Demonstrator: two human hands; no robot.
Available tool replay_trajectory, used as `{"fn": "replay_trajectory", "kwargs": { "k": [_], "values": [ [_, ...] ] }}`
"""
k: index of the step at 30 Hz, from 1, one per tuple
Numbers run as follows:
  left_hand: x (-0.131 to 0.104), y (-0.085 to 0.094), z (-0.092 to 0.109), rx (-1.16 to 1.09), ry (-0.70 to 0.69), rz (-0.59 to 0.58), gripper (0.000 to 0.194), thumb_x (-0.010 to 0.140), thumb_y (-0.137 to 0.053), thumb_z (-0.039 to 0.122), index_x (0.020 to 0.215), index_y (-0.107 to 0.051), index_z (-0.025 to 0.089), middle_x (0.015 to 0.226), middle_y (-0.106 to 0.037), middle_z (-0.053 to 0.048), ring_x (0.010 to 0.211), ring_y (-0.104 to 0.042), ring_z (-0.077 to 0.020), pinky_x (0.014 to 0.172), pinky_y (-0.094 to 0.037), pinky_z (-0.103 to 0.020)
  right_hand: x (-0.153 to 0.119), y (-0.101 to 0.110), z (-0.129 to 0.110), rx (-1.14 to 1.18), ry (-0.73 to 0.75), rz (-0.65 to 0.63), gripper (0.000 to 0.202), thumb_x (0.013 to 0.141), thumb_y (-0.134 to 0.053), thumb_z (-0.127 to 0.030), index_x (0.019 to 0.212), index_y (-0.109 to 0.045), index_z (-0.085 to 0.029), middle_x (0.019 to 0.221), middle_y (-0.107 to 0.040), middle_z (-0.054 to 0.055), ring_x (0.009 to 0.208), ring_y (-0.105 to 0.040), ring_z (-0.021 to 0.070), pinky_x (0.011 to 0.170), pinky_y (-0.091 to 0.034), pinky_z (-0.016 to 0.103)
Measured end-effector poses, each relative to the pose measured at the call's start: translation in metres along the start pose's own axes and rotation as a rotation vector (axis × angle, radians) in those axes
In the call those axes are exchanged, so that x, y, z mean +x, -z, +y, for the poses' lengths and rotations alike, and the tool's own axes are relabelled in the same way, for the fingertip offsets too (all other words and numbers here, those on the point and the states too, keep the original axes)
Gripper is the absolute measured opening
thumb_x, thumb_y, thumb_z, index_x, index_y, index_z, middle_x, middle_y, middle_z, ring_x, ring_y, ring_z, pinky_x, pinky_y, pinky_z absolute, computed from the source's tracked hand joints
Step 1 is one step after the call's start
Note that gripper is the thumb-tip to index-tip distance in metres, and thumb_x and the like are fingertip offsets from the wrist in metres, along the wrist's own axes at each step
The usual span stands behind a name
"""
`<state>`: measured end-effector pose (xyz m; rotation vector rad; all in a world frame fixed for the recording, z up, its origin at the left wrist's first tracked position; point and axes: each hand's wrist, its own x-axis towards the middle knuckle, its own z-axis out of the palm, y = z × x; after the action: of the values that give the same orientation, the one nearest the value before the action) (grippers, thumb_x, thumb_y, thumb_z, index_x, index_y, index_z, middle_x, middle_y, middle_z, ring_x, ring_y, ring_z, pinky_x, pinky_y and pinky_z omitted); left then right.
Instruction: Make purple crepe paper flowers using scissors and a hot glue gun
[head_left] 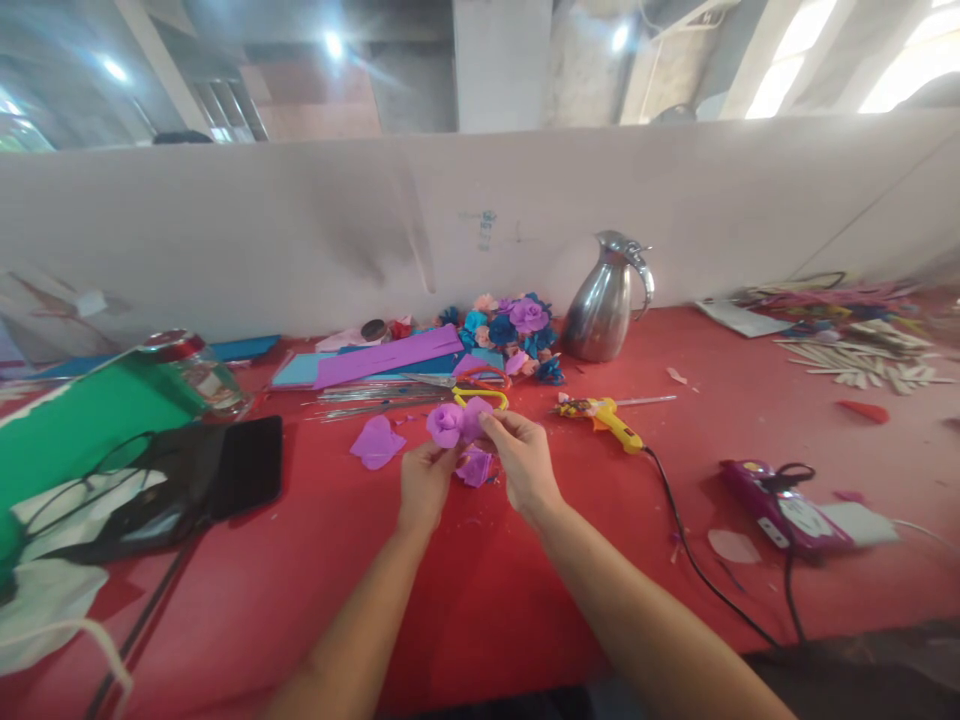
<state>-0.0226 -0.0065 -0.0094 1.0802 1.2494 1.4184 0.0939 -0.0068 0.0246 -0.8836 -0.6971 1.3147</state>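
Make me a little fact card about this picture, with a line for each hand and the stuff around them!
Left hand: holds a purple flower from below
Right hand: pinches a purple petal right next to the flower
Just beyond the hands: scissors with red and yellow handles
To the right: a yellow glue gun with a black cord
Farther back: a pile of blue, pink and purple flowers beside a shiny metal jug
Table: red
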Motion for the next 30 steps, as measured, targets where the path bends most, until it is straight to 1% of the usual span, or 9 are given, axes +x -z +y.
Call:
{"fn": "replay_trajectory", "kwargs": {
  "k": [3,5,8,11,14,18,24,30],
  "values": [
    [-0.001,-0.003,0.003,-0.107,0.050,0.015,0.032,0.058,-0.079,0.041,0.074,-0.072,0.014,0.068,-0.068,-0.002,0.066,-0.061,-0.0164,0.069,-0.051,-0.031,0.004,0.003,-0.004,0.038,-0.025,0.057,0.024,0.057,-0.076,-0.037,0.066,-0.068,-0.016,0.063,-0.066,0.000,0.056,-0.058,0.0109,0.060,-0.049,0.025],
    [-0.002,-0.005,0.006,-0.163,0.089,0.011,0.034,0.056,-0.081,0.041,0.073,-0.070,0.013,0.067,-0.068,-0.002,0.066,-0.063,-0.0166,0.070,-0.052,-0.033,0.006,0.005,-0.006,0.060,-0.033,0.084,0.024,0.055,-0.077,-0.036,0.064,-0.066,-0.016,0.060,-0.064,-0.001,0.056,-0.057,0.0111,0.060,-0.049,0.025],
    [-0.004,-0.006,0.010,-0.231,0.124,-0.042,0.033,0.055,-0.082,0.039,0.069,-0.067,0.013,0.062,-0.067,-0.001,0.062,-0.065,-0.0165,0.072,-0.053,-0.035,0.007,0.005,-0.008,0.074,-0.040,0.084,0.024,0.054,-0.077,-0.036,0.063,-0.066,-0.017,0.059,-0.063,-0.001,0.056,-0.057,0.0112,0.060,-0.049,0.026],
    [-0.005,-0.006,0.011,-0.279,0.137,-0.079,0.034,0.053,-0.083,0.035,0.073,-0.067,0.014,0.069,-0.069,-0.002,0.065,-0.066,-0.0169,0.078,-0.053,-0.037,0.005,0.004,-0.009,0.084,-0.047,0.080,0.024,0.054,-0.077,-0.036,0.063,-0.066,-0.016,0.062,-0.065,0.000,0.056,-0.057,0.0105,0.060,-0.048,0.025],
    [-0.006,-0.007,0.011,-0.287,0.146,-0.080,0.034,0.051,-0.084,0.031,0.076,-0.070,0.013,0.072,-0.071,-0.003,0.069,-0.066,-0.0163,0.082,-0.052,-0.037,0.004,0.002,-0.009,0.086,-0.052,0.086,0.024,0.053,-0.077,-0.036,0.063,-0.066,-0.016,0.062,-0.065,0.000,0.056,-0.056,0.0101,0.059,-0.048,0.024],
    [-0.005,-0.007,0.010,-0.297,0.122,-0.061,0.028,0.052,-0.083,0.030,0.071,-0.072,0.013,0.071,-0.071,-0.003,0.072,-0.066,-0.0156,0.083,-0.052,-0.034,0.004,0.002,-0.009,0.075,-0.045,0.090,0.025,0.054,-0.076,-0.036,0.061,-0.064,-0.016,0.061,-0.063,-0.001,0.055,-0.056,0.0096,0.058,-0.048,0.023],
    [-0.003,-0.005,0.007,-0.222,0.104,-0.069,0.025,0.055,-0.082,0.029,0.072,-0.074,0.014,0.074,-0.072,-0.004,0.071,-0.065,-0.0151,0.080,-0.051,-0.031,0.003,0.001,-0.005,0.029,-0.018,0.076,0.024,0.056,-0.074,-0.037,0.063,-0.064,-0.016,0.058,-0.062,-0.002,0.054,-0.055,0.0105,0.057,-0.048,0.024],
    [-0.002,-0.005,0.005,-0.222,0.112,-0.052,0.026,0.052,-0.083,0.031,0.071,-0.075,0.014,0.074,-0.072,-0.004,0.071,-0.065,-0.0149,0.080,-0.051,-0.031,0.007,0.003,-0.005,-0.017,0.040,0.102,0.023,0.060,-0.071,-0.037,0.064,-0.064,-0.016,0.062,-0.064,-0.001,0.057,-0.057,0.0114,0.059,-0.049,0.024]
  ]
}}
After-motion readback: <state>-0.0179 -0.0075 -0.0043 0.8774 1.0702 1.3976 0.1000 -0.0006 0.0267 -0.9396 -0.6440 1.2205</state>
